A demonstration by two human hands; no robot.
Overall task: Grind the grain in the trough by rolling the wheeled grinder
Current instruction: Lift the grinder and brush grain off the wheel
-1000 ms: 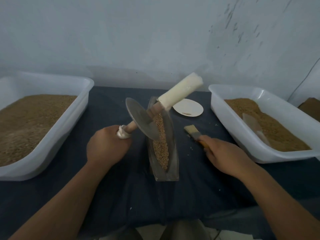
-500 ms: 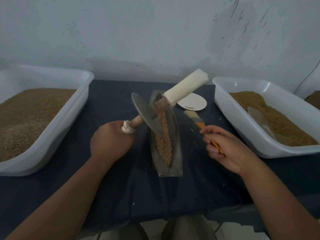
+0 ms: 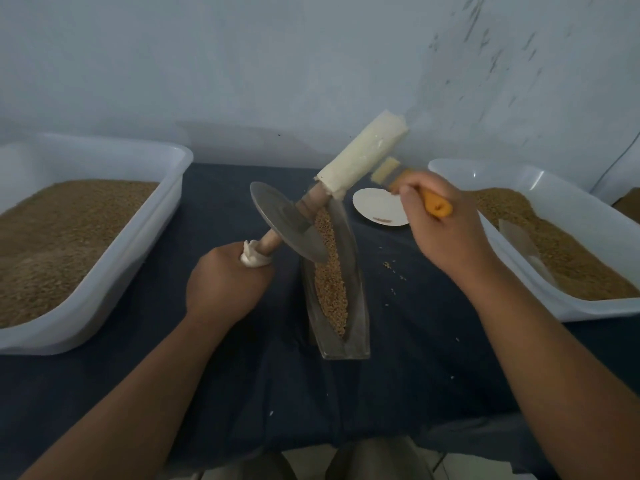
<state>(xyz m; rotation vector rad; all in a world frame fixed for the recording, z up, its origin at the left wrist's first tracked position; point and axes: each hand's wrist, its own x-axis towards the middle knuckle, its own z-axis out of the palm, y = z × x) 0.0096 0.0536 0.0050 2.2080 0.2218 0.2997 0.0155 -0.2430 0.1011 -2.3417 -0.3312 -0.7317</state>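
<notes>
Two hands in play. The left hand (image 3: 225,282) is curled tight round the near, cloth-wrapped end of the wheeled grinder (image 3: 287,226). The right hand (image 3: 440,230) is up off the table (image 3: 415,358), fingers closed round the orange handle of one brush (image 3: 437,204), bristles pointing away and just beside the grinder's far white-wrapped grip. One disc is tilted on its axle, and its lower edge sits in the grain (image 3: 329,285) in the far half of the one metal trough (image 3: 358,271). That trough lies lengthwise in the middle of the dark cloth, straight ahead of the person. Two white tubs are in view: the left tub (image 3: 104,289) and the right tub (image 3: 519,181), each heaped with brown grain. A pale scoop (image 3: 519,244) is half buried in the right one. One small white plate (image 3: 377,209) lies beyond the trough, to its right. A few loose kernels (image 3: 391,268) dot the cloth between trough and right tub. Bare cloth runs down both sides of the trough and along the near edge, and both tubs stand well apart from it.
</notes>
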